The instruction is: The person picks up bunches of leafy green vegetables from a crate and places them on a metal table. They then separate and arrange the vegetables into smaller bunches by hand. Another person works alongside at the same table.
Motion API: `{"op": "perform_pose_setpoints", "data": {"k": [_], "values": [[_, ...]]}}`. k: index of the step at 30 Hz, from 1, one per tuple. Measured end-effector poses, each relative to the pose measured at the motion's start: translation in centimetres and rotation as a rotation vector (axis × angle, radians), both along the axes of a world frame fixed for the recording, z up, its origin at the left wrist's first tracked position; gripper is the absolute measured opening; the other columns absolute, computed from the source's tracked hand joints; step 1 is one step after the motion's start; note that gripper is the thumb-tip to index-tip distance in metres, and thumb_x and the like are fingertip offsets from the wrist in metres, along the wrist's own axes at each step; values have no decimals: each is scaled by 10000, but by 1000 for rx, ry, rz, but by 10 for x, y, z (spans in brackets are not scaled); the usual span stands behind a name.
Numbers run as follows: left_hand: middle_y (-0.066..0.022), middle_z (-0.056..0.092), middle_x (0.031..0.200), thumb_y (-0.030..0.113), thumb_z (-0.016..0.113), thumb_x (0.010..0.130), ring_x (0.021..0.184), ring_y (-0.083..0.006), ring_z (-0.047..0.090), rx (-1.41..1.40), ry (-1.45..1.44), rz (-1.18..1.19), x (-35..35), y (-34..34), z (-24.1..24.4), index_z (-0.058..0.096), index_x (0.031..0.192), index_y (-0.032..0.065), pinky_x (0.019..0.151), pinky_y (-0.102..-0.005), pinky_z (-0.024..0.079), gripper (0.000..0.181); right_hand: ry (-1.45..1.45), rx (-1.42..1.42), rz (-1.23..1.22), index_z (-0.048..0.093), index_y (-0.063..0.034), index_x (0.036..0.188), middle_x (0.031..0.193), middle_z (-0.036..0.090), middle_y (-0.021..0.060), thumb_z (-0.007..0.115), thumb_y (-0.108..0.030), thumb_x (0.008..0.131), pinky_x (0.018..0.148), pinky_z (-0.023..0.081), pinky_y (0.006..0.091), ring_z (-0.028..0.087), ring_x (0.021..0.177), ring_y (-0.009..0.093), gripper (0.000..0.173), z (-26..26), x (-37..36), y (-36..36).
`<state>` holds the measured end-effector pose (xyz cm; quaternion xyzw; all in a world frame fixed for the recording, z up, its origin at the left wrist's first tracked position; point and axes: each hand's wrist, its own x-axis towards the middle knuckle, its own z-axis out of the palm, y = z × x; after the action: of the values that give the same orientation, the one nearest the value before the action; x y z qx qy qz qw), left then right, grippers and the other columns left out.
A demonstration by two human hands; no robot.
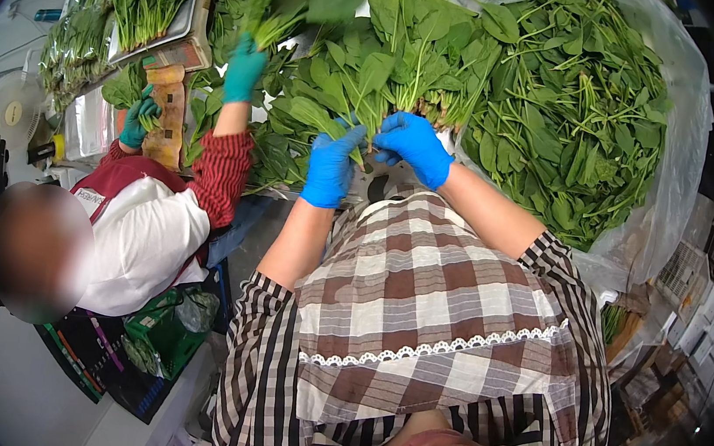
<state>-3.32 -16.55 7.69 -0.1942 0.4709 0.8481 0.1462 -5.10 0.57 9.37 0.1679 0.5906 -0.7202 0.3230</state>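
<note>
My left hand (332, 166), in a blue glove, grips a few leafy green stems (316, 116), likely spinach, whose leaves point up and to the left. Close beside it, my right hand (417, 149), also blue-gloved, has its fingertips pinched at the root end of another leafy green plant (373, 83). The fingers partly hide the stem bases. Just beyond my right hand lies a row of greens (430, 40), with their pinkish-brown roots towards me.
A large clear plastic bag (686, 115) of loose greens (572, 128) lies open at the right. On the left, a co-worker's green-gloved hands (244, 71) hold greens. Past them are a metal tray (185, 22) on a scale and filled clear bags (76, 46).
</note>
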Motion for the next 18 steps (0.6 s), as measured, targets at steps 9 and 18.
{"op": "perform_pose_setpoints", "data": {"k": [9, 18], "values": [[-88, 676, 891, 97, 630, 941, 737, -162, 636, -65, -75, 67, 4, -4, -5, 626, 1153, -25, 641, -300, 507, 245, 33, -93, 53, 605, -6, 977, 849, 682, 86, 653, -285, 930, 526, 517, 272, 663, 595, 166, 287, -15, -1, -4], [-93, 667, 1022, 187, 570, 997, 783, -167, 635, 51, -37, 317, 20, 3, 28, 563, 1255, 22, 620, -314, 501, 306, 141, 80, 56, 580, 15, 957, 843, 676, 98, 646, -273, 932, 538, 514, 276, 662, 623, 160, 296, -18, -1, 0]]}}
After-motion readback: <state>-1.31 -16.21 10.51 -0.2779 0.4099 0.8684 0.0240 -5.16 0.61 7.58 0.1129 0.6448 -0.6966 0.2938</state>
